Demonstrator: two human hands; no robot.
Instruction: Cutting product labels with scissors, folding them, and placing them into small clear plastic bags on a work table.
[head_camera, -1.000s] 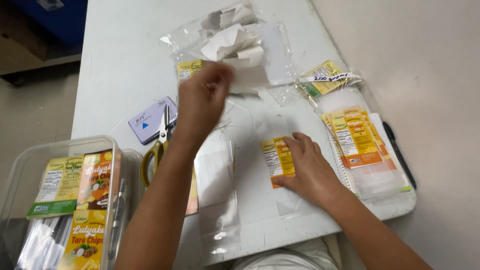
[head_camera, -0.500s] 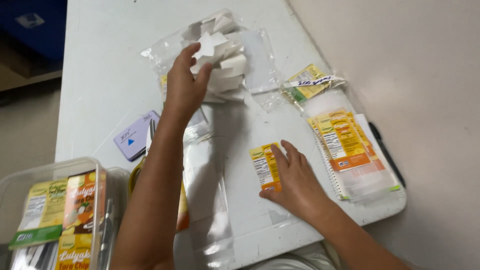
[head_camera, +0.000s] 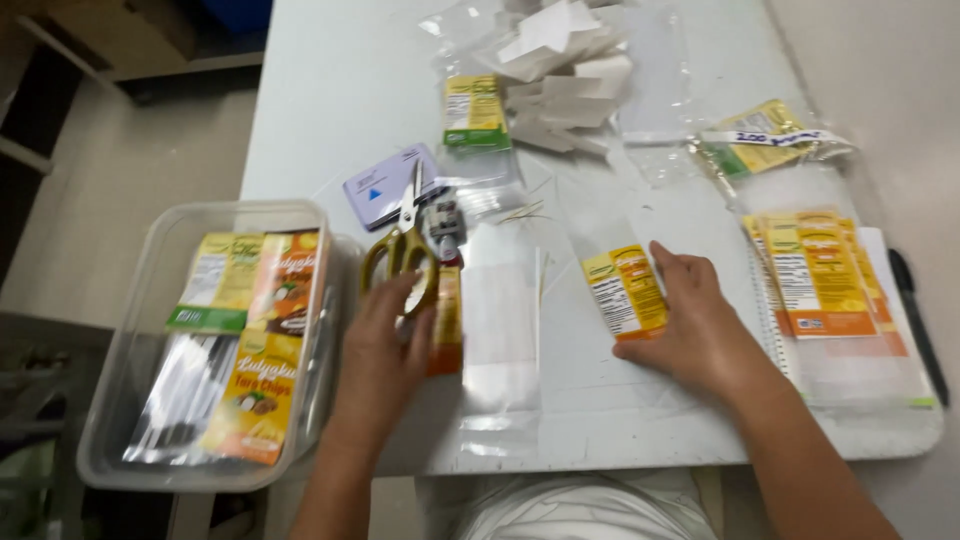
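Left hand (head_camera: 385, 340) back from paper pile (head_camera: 560, 60) | beside scissors (head_camera: 405, 245) | near table edge

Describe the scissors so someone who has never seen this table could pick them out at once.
Start at the clear plastic bin at the white table's left edge. Just right of it, above the left hand, lie the scissors, blades pointing away toward a small lilac card. Their yellow loop handles and metal blades set them apart from the flat labels and clear bags around them.

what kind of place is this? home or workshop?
Likely a small hand-packing workstation, not a factory line: a white table strewn with clear bags, stacks of printed snack labels, a clear bin of finished packs, and scissors.
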